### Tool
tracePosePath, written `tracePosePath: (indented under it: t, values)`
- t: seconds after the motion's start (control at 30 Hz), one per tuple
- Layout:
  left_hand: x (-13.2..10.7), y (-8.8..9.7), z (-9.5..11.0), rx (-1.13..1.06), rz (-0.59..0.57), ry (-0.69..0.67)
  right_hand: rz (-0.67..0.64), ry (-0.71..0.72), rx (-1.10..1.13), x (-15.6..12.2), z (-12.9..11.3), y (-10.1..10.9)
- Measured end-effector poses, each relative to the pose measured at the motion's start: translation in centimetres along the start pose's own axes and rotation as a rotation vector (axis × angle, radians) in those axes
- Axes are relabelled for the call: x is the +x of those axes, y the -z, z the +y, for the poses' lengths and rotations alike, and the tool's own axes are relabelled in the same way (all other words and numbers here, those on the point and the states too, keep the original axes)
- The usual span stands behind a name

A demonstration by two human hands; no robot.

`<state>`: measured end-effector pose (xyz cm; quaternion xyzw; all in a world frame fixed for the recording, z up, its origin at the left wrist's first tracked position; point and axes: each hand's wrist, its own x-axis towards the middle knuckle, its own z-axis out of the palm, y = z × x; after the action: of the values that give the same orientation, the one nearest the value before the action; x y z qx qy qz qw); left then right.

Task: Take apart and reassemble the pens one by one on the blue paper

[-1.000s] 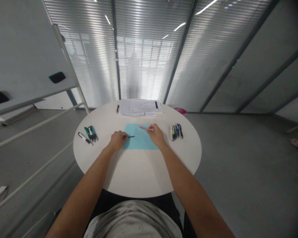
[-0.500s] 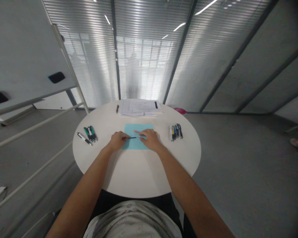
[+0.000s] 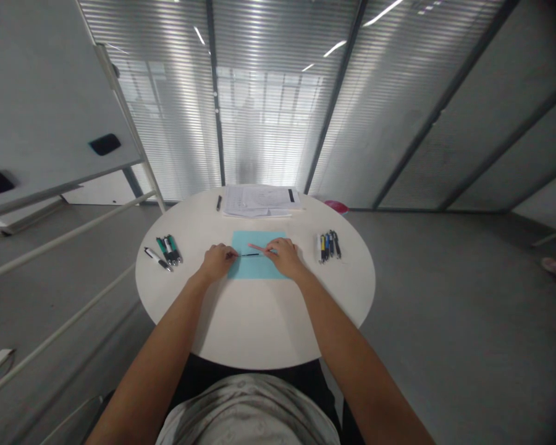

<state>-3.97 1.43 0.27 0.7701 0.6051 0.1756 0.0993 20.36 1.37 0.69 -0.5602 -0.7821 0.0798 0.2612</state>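
A light blue sheet (image 3: 256, 269) lies in the middle of the round white table. Over it is a thin dark pen refill (image 3: 250, 254), roughly level from left to right. My left hand (image 3: 218, 261) is closed at the sheet's left edge, fingertips pinched on the refill's left end. My right hand (image 3: 285, 256) is closed over the right half of the sheet. From its fingertips a slim pink pen piece (image 3: 256, 246) points left, just beyond the refill. The right fingers hide the other end of the pink piece, and the refill's right end is hard to make out.
Several green, black and white pens (image 3: 168, 250) lie on the table's left side. Another row of pens (image 3: 328, 246) lies on the right. Stacked papers (image 3: 259, 201) and a dark pen (image 3: 219, 203) are at the far edge. A whiteboard frame (image 3: 134, 130) stands left.
The dark refill has shifted slightly to the right and away from me. My right thumb has closed towards its fingers. My left hand has moved a little left.
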Motion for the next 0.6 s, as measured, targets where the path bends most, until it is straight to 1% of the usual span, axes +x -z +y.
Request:
tracePosePath:
  t: [0.1,0.23,0.33,0.43,0.47,0.53,0.6]
  values:
    - [0.1,-0.3,-0.1,0.014,0.006,0.012,0.015,-0.030,0.010,0.1,0.5,0.4]
    - [0.0,-0.5,-0.1,-0.011,0.027,0.007,0.075,-0.080,-0.022,0.3,0.7,0.6]
    - [0.1,-0.4,0.0,-0.059,0.024,0.013,0.060,-0.057,-0.088,0.2,0.0,0.5]
    - [0.2,0.1,-0.3,-0.160,0.067,0.032,0.036,-0.014,-0.171,-0.2,-0.8,0.2]
    - [0.2,0.2,-0.6,-0.181,0.099,0.051,0.032,-0.003,-0.186,-0.3,-1.0,0.1]
    - [0.2,0.5,-1.3,-0.158,0.141,0.102,0.033,0.006,-0.197,-0.4,-1.2,-0.1]
    - [0.1,0.7,-2.1,-0.086,0.134,0.173,0.032,-0.003,-0.181,-0.5,-1.0,-0.3]
